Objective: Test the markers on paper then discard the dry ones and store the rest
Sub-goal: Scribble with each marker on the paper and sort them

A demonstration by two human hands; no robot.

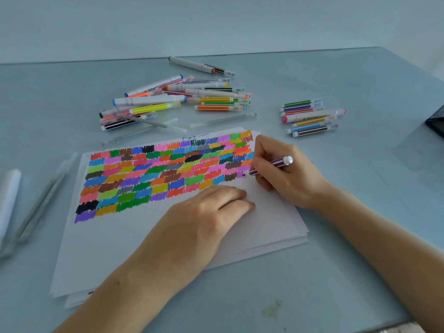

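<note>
Right hand grips a purple-striped marker, tip at the white paper stack's right edge; flat, open left hand should pin the sheets while strokes stay light.

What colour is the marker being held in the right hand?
Dark purple with thin white stripes, held in the right hand; the head view shows it.

A purple striped marker slants in the right hand, tip on the paper (rows of colour swatches); more markers lie beyond.
</note>
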